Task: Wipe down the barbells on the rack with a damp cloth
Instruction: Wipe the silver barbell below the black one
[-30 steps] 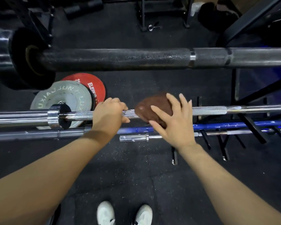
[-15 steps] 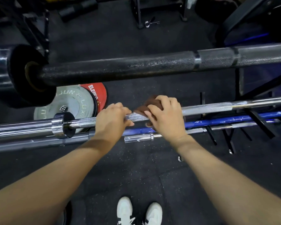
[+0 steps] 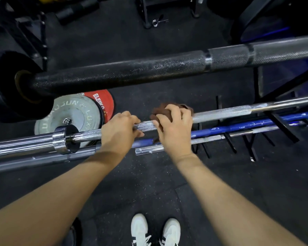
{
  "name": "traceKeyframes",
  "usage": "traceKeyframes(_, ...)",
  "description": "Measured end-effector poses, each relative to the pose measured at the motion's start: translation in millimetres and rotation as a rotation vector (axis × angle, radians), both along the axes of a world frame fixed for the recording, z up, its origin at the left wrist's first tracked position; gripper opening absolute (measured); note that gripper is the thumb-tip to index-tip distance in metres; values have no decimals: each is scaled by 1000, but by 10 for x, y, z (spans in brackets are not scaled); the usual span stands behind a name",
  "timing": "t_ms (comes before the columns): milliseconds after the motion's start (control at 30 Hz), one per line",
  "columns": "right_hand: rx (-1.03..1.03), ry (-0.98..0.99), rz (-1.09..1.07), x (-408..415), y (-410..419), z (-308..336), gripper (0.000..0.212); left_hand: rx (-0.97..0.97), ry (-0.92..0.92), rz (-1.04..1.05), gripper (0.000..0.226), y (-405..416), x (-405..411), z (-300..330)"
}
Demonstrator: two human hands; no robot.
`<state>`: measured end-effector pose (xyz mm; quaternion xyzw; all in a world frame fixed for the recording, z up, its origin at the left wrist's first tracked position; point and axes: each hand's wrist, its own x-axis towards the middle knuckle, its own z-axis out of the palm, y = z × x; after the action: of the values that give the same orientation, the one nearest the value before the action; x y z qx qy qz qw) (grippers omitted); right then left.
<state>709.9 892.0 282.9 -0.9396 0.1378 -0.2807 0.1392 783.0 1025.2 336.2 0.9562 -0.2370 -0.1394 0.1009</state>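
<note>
Hands grip the chrome barbell (image 3: 220,111), the right hand (image 3: 173,129) wrapping a brown cloth (image 3: 164,110) around its shaft.

Farthest and largest, a black barbell (image 3: 132,70) crosses the whole view above the chrome one, which runs left to right at the middle. Below it lie a blue bar (image 3: 238,127) and other steel bars on the rack (image 3: 281,128). On the floor at left sit a grey plate (image 3: 68,112) and a red plate (image 3: 105,102). The left hand (image 3: 119,133) curls around the bare knurled shaft, just left of the cloth. White shoes (image 3: 155,229) show at the near edge.
</note>
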Motion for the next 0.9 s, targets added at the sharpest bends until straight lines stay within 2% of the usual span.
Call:
traceKeyframes(67,-71,23,124,-134,-337,2,22,3,16,0,40,28,14,10)
traceKeyframes(100,-86,24,110,-204,-519,0,22,2,20,2,40,39,20,13)
traceKeyframes(200,-5,25,-123,-326,-887,30,20,-3,13,4,41,31,13,15)
traceKeyframes(300,106,3,-310,-223,-668,37,20,-1,17,17,40,13,-10,6)
traceKeyframes(467,124,-12,-104,18,237,26,25,44,-16,0,34,-13,-17,30)
traceKeyframes(600,-10,39,75,-172,-331,31,18,30,15,17,36,5,-5,49)
traceKeyframes(700,18,58,-48,-335,-709,61,17,30,46,0,40,-9,10,58)
traceKeyframes(900,210,-44,-164,-287,-510,14,16,19,31,-32,43,-5,4,23)
